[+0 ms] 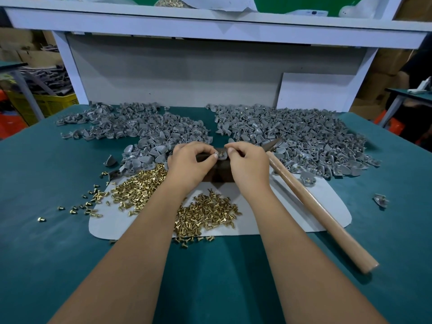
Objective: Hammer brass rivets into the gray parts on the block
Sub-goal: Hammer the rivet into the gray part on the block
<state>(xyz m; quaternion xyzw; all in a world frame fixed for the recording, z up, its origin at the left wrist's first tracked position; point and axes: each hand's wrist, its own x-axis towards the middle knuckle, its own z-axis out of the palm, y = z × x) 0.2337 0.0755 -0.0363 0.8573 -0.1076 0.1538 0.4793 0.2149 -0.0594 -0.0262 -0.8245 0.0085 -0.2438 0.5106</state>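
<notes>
Teal table (pixel 70 265) is filling the view, a white shelf frame (pixel 210 26) standing at its far edge. Two heaps of gray parts are lying beyond the fingers: left heap (pixel 145 127) spreading out past the left hand's knuckles, right heap (pixel 304 136) spreading wider past the right hand. White mat (pixel 268 213) is lying under both forearms, nearer than the fingers. Hammer is lying to the right of the right hand, its wooden handle (pixel 322 213) running diagonally toward the near right corner, its dark head (pixel 273 143) resting against the right heap just beyond the right knuckles. Brass rivets are lying in two piles on the mat: one pile (pixel 140 183) left of the left wrist with strays scattering onto the table, the other pile (pixel 205 216) between the forearms. Dark block (pixel 218 173) is sitting right under the fingertips, between both hands, mostly covered by them. Left hand (pixel 190 166) is curling its fingers, thumb and forefinger pinching at one gray part (pixel 222 155) sitting on top of the block. Right hand (pixel 249 162) is also curling, its thumb and forefinger pinching the same part from the other side. A small brass rivet (pixel 219 154) seems to be sitting on that part between the two sets of fingertips; too small to tell how far in it is. One stray gray piece (pixel 381 200) is lying well right of the hammer handle.
</notes>
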